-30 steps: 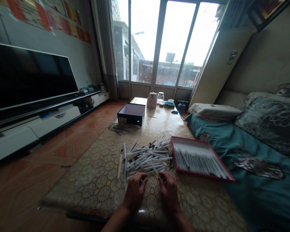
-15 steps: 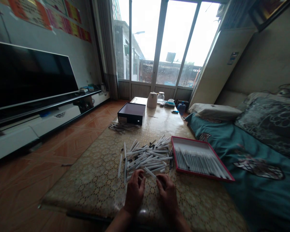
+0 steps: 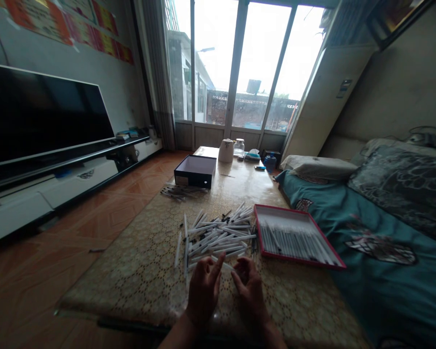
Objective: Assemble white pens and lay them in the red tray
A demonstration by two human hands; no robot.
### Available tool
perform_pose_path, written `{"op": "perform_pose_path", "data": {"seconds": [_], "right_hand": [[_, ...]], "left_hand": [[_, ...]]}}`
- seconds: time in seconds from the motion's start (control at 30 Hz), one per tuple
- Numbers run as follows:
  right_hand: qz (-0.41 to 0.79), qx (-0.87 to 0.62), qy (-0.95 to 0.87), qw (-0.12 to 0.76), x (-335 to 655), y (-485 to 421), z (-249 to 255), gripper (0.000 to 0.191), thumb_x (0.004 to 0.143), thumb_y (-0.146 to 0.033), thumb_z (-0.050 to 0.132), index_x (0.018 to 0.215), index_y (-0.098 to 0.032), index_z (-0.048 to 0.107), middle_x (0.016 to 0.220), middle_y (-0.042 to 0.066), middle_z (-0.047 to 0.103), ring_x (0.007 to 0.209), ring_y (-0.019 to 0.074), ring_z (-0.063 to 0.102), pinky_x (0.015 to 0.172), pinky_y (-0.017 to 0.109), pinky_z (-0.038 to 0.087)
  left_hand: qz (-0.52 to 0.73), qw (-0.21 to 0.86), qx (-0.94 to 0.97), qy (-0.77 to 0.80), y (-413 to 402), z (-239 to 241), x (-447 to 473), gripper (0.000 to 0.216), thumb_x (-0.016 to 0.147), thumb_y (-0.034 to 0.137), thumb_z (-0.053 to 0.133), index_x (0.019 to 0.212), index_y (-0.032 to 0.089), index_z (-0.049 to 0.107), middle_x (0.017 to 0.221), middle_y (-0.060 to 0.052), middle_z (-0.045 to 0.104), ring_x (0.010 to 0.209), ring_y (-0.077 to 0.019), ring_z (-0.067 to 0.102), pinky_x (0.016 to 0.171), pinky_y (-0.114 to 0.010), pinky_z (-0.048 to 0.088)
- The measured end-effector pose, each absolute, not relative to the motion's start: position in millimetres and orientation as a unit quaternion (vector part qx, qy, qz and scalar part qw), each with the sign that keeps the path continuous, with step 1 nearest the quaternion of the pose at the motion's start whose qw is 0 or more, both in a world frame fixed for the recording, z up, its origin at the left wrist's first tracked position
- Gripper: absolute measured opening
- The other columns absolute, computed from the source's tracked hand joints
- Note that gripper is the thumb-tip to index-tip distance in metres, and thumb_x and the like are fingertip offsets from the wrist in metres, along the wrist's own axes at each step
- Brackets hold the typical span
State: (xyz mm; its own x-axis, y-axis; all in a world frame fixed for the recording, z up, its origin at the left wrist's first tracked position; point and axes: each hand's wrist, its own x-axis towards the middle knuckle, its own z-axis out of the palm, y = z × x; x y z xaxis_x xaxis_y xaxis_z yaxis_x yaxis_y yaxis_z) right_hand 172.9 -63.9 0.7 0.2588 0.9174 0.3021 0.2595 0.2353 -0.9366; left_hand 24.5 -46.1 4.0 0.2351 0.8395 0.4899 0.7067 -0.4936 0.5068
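Observation:
My left hand point(image 3: 204, 285) and my right hand point(image 3: 250, 287) are close together over the near part of the table. Between them runs a slim white pen barrel point(image 3: 227, 266), its right end pinched in my right fingertips. The fingers of my left hand close around its other end, with the index finger raised along it. Just beyond my hands lies a loose pile of white pen barrels point(image 3: 221, 235) with small black parts among them. To the right, a red-rimmed box lid point(image 3: 287, 214) holds a row of pens point(image 3: 294, 240) with dark refills showing through.
A dark open box point(image 3: 192, 180) stands farther back on the patterned table point(image 3: 138, 261), with several thin dark refills point(image 3: 176, 193) before it. A beige kettle point(image 3: 225, 151), a glass jar point(image 3: 239, 147) and a tissue pack point(image 3: 253, 154) are at the far end. A bed point(image 3: 312, 194) borders the right.
My left hand has shifted up along the barrel, its index finger now raised over it. My right hand keeps its end. The view has turned slightly to the right.

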Motion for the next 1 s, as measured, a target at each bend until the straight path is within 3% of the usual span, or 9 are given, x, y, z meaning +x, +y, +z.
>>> {"op": "perform_pose_path", "data": {"seconds": [0.17,0.37,0.43,0.53,0.67,0.87,1.0], "right_hand": [[0.285,-0.528,-0.571,0.56,167.5,-67.2,1.9,0.032,0.079,-0.03,0.057,0.108,-0.017,0.05,0.083,0.004,0.063,0.07,0.0151,0.061,0.062,0.024,0.049],[0.175,-0.627,-0.477,0.59,187.8,-62.3,12.2,0.027,0.083,-0.037,0.047,0.097,-0.016,0.058,0.09,0.009,0.066,0.08,0.0196,0.062,0.072,0.029,0.048],[0.135,-0.682,-0.462,0.551,199.7,-56.2,16.8,0.024,0.081,-0.036,0.047,0.092,-0.016,0.057,0.084,0.008,0.066,0.075,0.0196,0.063,0.069,0.028,0.047],[0.087,-0.769,-0.486,0.406,211.3,-46.5,20.9,0.015,0.077,-0.034,0.051,0.078,-0.019,0.055,0.073,0.007,0.065,0.066,0.02,0.063,0.058,0.026,0.044],[0.052,-0.826,-0.503,0.25,212.1,-38.0,19.3,0.017,0.078,-0.035,0.05,0.07,-0.021,0.053,0.075,0.008,0.067,0.067,0.0225,0.065,0.051,0.026,0.037],[0.041,-0.839,-0.505,0.2,217.2,-37.3,16.2,0.019,0.081,-0.032,0.047,0.07,-0.02,0.057,0.072,0.011,0.069,0.064,0.0223,0.065,0.051,0.026,0.036],[0.018,-0.834,-0.505,0.222,229.9,-47.7,18.9,0.019,0.083,-0.031,0.043,0.073,-0.02,0.056,0.07,0.01,0.067,0.063,0.0224,0.064,0.051,0.026,0.036]], "left_hand": [[0.353,0.11,0.785,0.497,-45.6,8.3,25.6,0.025,0.085,0.023,0.044,0.1,0.023,0.065,0.092,-0.009,0.053,0.088,-0.0214,0.054,0.078,-0.034,0.047],[0.491,0.252,0.669,0.499,-39.5,21.4,21.4,0.018,0.083,0.032,0.048,0.084,0.021,0.062,0.081,-0.006,0.059,0.079,-0.0196,0.058,0.073,-0.032,0.047],[0.533,0.354,0.589,0.493,-35.0,22.8,20.2,0.02,0.08,0.038,0.052,0.082,0.02,0.06,0.072,-0.003,0.06,0.068,-0.0182,0.059,0.062,-0.03,0.048],[0.557,0.535,0.45,0.449,-28.1,19.4,19.6,0.03,0.072,0.044,0.06,0.084,0.018,0.055,0.067,-0.001,0.062,0.053,-0.0154,0.058,0.046,-0.025,0.044],[0.57,0.641,0.324,0.399,-24.1,10.6,16.6,0.035,0.064,0.039,0.071,0.083,0.015,0.056,0.072,-0.003,0.066,0.055,-0.0134,0.06,0.052,-0.025,0.047],[0.585,0.699,0.206,0.355,-22.4,7.1,7.9,0.02,0.069,0.025,0.069,0.083,0.017,0.058,0.074,-0.001,0.068,0.064,-0.012,0.064,0.062,-0.024,0.051],[0.58,0.72,0.177,0.338,-20.4,7.0,5.9,0.009,0.077,0.017,0.06,0.085,0.019,0.057,0.076,0.0,0.068,0.067,-0.01,0.065,0.062,-0.021,0.052]]}}
